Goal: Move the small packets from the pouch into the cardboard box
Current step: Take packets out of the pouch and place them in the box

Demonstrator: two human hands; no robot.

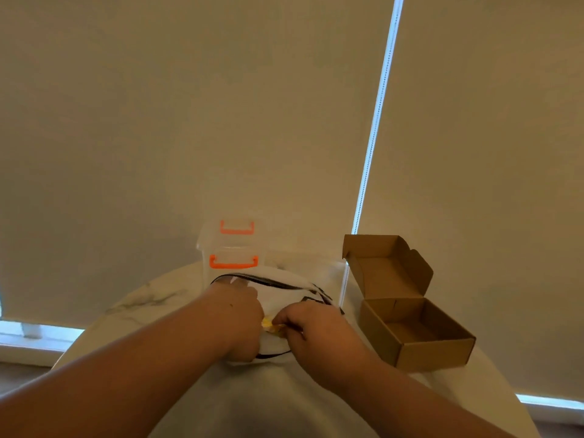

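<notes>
Small yellow packet (268,324) sits at the near mouth of the white fabric pouch with black zip trim (284,289), pinched by the curled fingertips of the right hand (316,330). It's mostly hidden, so I can't tell which way it points. The left hand (240,314) grips the pouch's near-left edge. The pouch lies flat on the round white marble table (142,298), long axis left to right. Just right, the brown cardboard box (436,352) has its lid flipped back. Behind stands a clear plastic tub with orange handles (234,245).
</notes>
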